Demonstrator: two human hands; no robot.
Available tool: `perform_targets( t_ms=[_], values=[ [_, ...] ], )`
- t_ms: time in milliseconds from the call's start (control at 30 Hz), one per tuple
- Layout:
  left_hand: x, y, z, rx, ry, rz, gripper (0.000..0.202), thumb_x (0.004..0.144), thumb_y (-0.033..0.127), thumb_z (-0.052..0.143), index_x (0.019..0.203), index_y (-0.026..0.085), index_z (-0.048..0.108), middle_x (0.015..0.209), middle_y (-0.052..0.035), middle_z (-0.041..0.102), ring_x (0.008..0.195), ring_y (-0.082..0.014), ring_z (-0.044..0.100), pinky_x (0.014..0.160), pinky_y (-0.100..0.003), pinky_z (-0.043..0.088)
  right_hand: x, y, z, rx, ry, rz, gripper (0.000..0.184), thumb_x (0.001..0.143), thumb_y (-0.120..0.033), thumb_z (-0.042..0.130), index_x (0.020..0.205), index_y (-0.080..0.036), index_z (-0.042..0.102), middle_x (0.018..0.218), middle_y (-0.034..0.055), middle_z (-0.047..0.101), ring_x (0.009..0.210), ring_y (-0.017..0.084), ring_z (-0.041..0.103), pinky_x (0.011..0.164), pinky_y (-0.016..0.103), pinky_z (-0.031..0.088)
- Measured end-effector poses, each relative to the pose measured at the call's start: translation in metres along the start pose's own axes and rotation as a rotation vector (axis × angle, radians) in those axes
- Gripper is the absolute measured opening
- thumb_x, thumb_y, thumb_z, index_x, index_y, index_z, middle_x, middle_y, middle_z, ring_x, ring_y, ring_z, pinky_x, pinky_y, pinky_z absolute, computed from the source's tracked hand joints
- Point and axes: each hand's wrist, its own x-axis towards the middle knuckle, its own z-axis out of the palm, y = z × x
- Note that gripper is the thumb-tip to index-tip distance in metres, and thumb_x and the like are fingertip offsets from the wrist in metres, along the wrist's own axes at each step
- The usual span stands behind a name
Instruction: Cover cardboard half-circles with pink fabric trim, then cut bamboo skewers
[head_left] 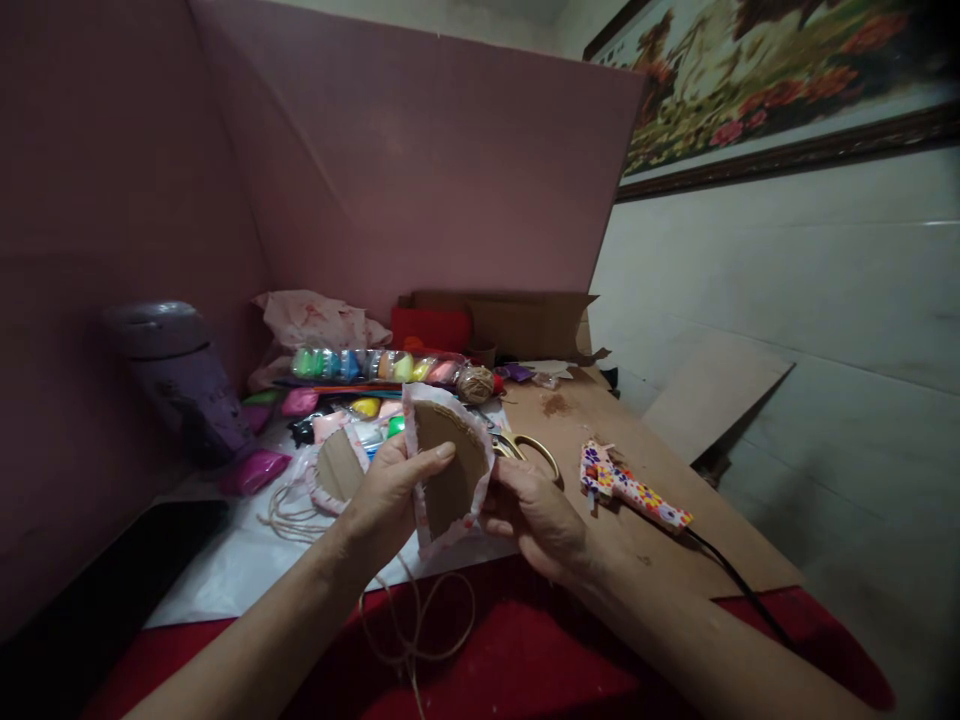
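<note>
Both my hands hold a curved cardboard piece [450,470] edged with pink patterned fabric, raised a little above the table. My left hand [390,495] grips its left side, thumb pressed on the brown inner face. My right hand [536,520] pinches its lower right edge with curled fingers. A second fabric-edged cardboard piece [339,468] sits just behind my left hand. Jute twine [420,625] loops down over the red cloth below my wrists.
A floral-patterned glue gun [634,490] with a black cord lies on the brown board at right. Gold-handled scissors [534,447], a twine ball [475,384], coloured clay packs [375,365], a purple container [184,385], a cardboard box [525,320] and pink partition walls surround the work area.
</note>
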Motion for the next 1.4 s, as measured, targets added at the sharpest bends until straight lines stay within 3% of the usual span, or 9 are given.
perform_targets(
  t_ms=[300,433,667,867,1067,1167,1267,1400],
  values=[
    [0.001,-0.001,-0.001,-0.031,-0.055,0.006,0.019,0.07,0.019,0.068,0.088,0.014,0.067,0.08,-0.0068,0.072,0.066,-0.017,0.065,0.063,-0.026,0.05,0.0,0.003,0.001,-0.007,0.002,-0.042,0.036,0.064,-0.046,0.072,0.057,-0.015,0.054,0.047,-0.0033,0.049,0.04,0.005,0.036,0.037,0.017,0.02],
    [-0.001,-0.001,0.0,-0.009,-0.049,0.007,0.02,0.069,0.02,0.069,0.088,0.013,0.067,0.08,-0.0073,0.071,0.063,-0.0159,0.065,0.061,-0.025,0.051,0.001,0.005,-0.001,-0.134,0.008,-0.105,0.048,0.065,-0.058,0.066,0.048,-0.014,0.053,0.041,-0.0041,0.042,0.036,0.005,0.031,0.038,0.019,0.019],
    [-0.002,-0.003,0.002,0.006,-0.024,0.005,0.021,0.069,0.021,0.069,0.089,0.014,0.067,0.078,-0.0064,0.071,0.061,-0.0156,0.064,0.059,-0.026,0.051,0.002,0.009,-0.002,-0.347,0.056,-0.232,0.057,0.076,-0.064,0.049,0.046,-0.016,0.051,0.038,-0.0035,0.04,0.034,0.005,0.028,0.038,0.021,0.018],
    [-0.005,-0.003,0.01,-0.045,0.01,0.001,0.019,0.07,0.019,0.067,0.087,0.012,0.066,0.072,-0.0056,0.07,0.057,-0.0141,0.062,0.056,-0.025,0.05,0.003,0.016,-0.004,-0.549,0.138,-0.427,0.054,0.084,-0.058,0.043,0.047,-0.019,0.048,0.042,-0.0025,0.042,0.04,0.009,0.037,0.043,0.024,0.029],
    [-0.004,-0.011,0.013,-0.054,0.087,0.003,0.02,0.068,0.019,0.068,0.086,0.012,0.064,0.068,-0.0046,0.068,0.054,-0.014,0.061,0.053,-0.025,0.049,0.008,0.018,-0.008,-0.913,0.235,-0.739,0.045,0.093,-0.041,0.034,0.054,-0.02,0.043,0.052,-0.0003,0.044,0.05,0.012,0.039,0.052,0.027,0.032],
    [-0.004,-0.014,0.015,-0.065,0.137,0.025,0.023,0.066,0.017,0.069,0.087,0.011,0.064,0.072,-0.0054,0.069,0.06,-0.0152,0.063,0.059,-0.026,0.05,0.007,0.017,-0.007,-1.057,0.249,-0.821,0.04,0.094,-0.036,0.032,0.06,-0.019,0.047,0.059,0.0019,0.047,0.055,0.013,0.041,0.055,0.028,0.032],
    [-0.006,-0.012,0.016,-0.071,0.122,0.01,0.023,0.067,0.019,0.07,0.087,0.011,0.064,0.075,-0.006,0.069,0.062,-0.0155,0.063,0.059,-0.026,0.05,0.003,0.013,-0.002,-0.942,0.27,-0.784,0.041,0.093,-0.04,0.033,0.062,-0.019,0.05,0.06,0.0018,0.049,0.056,0.013,0.044,0.056,0.027,0.035],
    [-0.007,-0.006,0.012,-0.078,-0.014,-0.025,0.021,0.071,0.022,0.067,0.09,0.012,0.064,0.078,-0.0076,0.069,0.062,-0.0158,0.063,0.06,-0.028,0.051,0.005,0.004,-0.001,-0.492,0.313,-0.518,0.048,0.086,-0.054,0.038,0.06,-0.017,0.054,0.051,-0.0016,0.045,0.044,0.01,0.039,0.039,0.022,0.028]
  ],
)
